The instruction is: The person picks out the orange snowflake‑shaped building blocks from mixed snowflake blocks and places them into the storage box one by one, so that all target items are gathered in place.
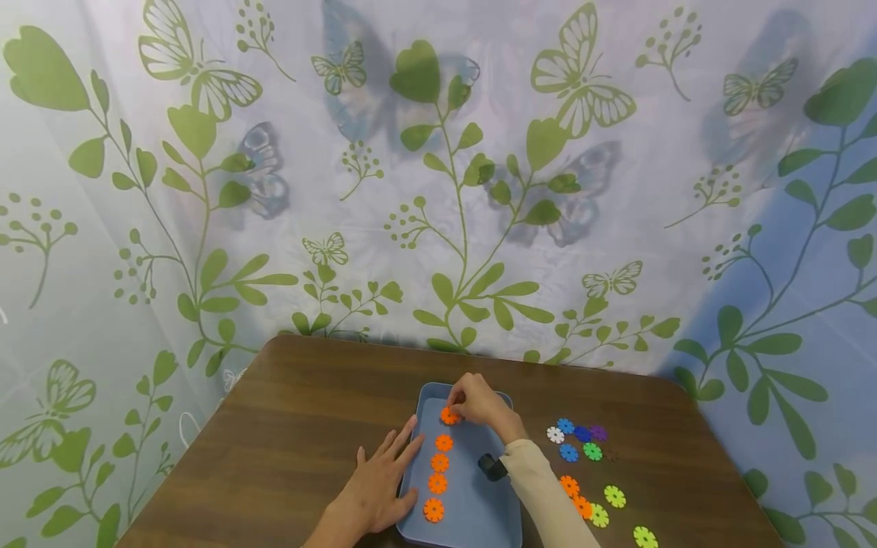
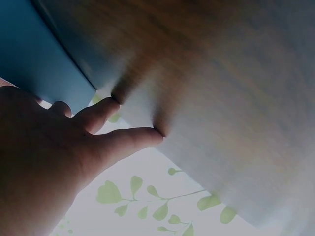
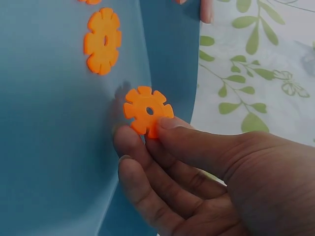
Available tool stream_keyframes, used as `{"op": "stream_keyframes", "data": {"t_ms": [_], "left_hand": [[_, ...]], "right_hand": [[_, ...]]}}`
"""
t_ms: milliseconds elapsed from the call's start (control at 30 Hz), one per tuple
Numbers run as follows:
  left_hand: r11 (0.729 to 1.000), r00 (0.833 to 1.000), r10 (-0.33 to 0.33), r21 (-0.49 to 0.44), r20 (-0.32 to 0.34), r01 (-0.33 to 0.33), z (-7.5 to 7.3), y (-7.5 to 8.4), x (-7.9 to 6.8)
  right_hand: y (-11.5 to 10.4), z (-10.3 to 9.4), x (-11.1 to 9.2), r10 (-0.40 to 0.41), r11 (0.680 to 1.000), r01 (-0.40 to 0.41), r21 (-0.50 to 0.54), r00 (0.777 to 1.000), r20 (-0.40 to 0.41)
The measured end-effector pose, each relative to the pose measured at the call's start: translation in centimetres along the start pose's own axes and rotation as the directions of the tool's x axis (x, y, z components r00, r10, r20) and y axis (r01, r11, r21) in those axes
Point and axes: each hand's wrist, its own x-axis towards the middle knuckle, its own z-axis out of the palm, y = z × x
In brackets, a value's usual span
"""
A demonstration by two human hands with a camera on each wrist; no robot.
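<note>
My right hand (image 1: 479,402) pinches an orange notched disc (image 3: 147,110) between thumb and fingertips, over the far left part of a blue-grey tray (image 1: 489,510). The disc has a small centre hole and is tilted in the right wrist view. Several more orange discs (image 1: 438,483) lie in a column along the tray's left side. With its fingers spread, my left hand (image 1: 377,483) rests at the tray's left edge, its thumb reaching over the rim. In the left wrist view the left hand (image 2: 64,132) touches the table beside the tray wall.
Right of the tray, loose notched discs lie on the brown table (image 1: 315,403): blue (image 1: 569,453), white (image 1: 556,434), purple (image 1: 599,432), green (image 1: 592,451), orange (image 1: 569,485) and yellow-green (image 1: 615,496). Behind the table hangs a leaf-and-butterfly curtain (image 1: 493,228).
</note>
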Motion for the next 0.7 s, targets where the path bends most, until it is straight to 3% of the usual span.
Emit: {"op": "stream_keyframes", "data": {"t_ms": [233, 700], "left_hand": [[1.0, 1.0, -0.004, -0.013, 0.008, 0.004, -0.02, 0.04, 0.03], [1.0, 1.0, -0.007, -0.012, 0.009, 0.007, -0.15, 0.12, 0.06]], "right_hand": [[0.24, 0.39, -0.02, -0.008, 1.0, 0.008, 0.008, 1.0, 0.02], [0.28, 0.92, 0.41, 0.085, 0.996, -0.084, -0.013, 0.996, 0.042]]}}
